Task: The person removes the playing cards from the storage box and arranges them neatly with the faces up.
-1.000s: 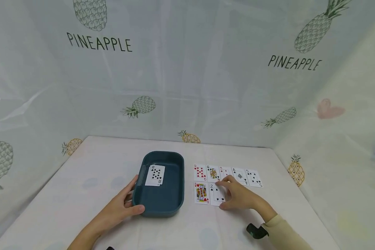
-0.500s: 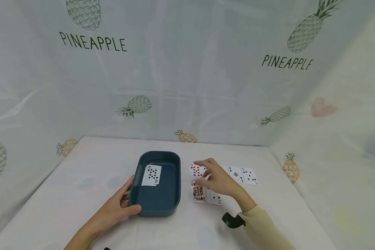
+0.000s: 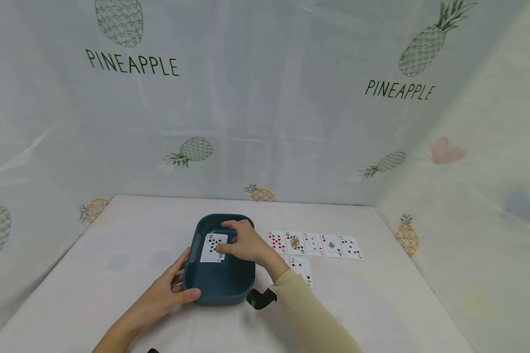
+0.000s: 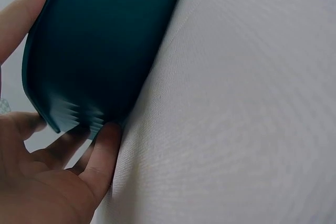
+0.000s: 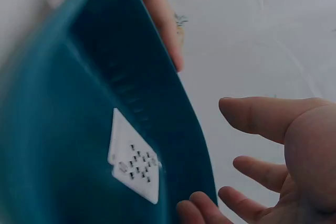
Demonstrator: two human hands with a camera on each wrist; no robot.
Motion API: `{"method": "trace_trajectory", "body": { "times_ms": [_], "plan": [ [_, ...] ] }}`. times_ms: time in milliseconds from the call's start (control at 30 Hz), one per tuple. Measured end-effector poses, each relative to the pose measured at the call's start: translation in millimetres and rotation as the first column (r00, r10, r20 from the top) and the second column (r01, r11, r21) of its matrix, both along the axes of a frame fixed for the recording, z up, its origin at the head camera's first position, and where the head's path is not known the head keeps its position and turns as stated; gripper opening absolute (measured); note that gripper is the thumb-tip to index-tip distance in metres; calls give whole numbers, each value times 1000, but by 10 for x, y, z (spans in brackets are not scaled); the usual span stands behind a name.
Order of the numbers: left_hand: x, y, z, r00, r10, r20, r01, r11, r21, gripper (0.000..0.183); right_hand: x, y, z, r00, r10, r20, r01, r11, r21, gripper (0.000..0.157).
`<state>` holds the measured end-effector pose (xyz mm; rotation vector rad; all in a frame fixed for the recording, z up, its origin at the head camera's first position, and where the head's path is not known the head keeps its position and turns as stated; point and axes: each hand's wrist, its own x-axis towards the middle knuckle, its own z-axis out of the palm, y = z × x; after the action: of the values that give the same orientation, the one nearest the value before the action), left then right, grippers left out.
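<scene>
Tray [image 3: 234,282] | cards [image 3: 205,257] inside, black 10 [image 3: 211,241] topmost | left fingers [image 4: 103,153] hold

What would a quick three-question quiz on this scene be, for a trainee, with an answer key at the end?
1. Multiple choice: which card lies face up on top in the tray? A) ace B) ten C) queen
2. True or false: the right hand is over the tray and holds nothing.
3. Count: how many cards make up the far row on the table?

Key:
1. B, the ten.
2. True.
3. Five.
</scene>
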<state>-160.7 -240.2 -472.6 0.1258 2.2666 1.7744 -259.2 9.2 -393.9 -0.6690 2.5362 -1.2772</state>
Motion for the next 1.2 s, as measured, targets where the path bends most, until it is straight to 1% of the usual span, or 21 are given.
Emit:
{"method": "trace_trajectory", "body": {
  "times_ms": [100, 200, 333, 433, 567, 733, 833, 933, 1000, 1200],
  "plan": [
    [2, 15, -2, 1000, -4, -6, 4, 1000, 5, 101, -91, -111, 70, 1000, -5, 1, 5, 998, 57, 70],
    [15, 15, 8, 1000, -7, -9, 7, 1000, 19, 101, -213, -224, 84, 1000, -10, 11, 9, 993, 114, 71],
    [18, 13, 15, 1000, -19, -8, 19, 1000, 24, 100, -361, -330, -14, 1000, -15, 24, 10, 982, 186, 72],
    [20, 14, 14, 1000, -21, 3, 21, 999, 31, 100, -423, -368, -104, 999, -19, 29, 12, 975, 224, 72],
    [21, 7, 21, 1000, -22, 7, 22, 999, 43, 101, -451, -384, -187, 997, -38, 66, 19, 965, 262, 73],
    [18, -3, 33, 1000, -30, 1, 30, 998, 53, 101, -471, -400, -271, 990, -85, 109, 54, 964, 262, 73],
    [17, -4, 31, 999, -32, 3, 32, 998, 57, 101, -483, -423, -325, 991, -98, 95, 67, 957, 284, 75],
    [12, -4, 28, 1000, -28, 6, 27, 998, 64, 100, -477, -449, -359, 993, -100, 61, 75, 942, 327, 78],
    [9, -4, 26, 1000, -24, 6, 24, 998, 64, 100, -469, -464, -371, 994, -104, 41, 83, 932, 353, 80],
    [-14, -6, 14, 999, -41, -8, 41, 997, 62, 102, -457, -482, -384, 994, -109, 21, 92, 917, 388, 85]
  ]
}}
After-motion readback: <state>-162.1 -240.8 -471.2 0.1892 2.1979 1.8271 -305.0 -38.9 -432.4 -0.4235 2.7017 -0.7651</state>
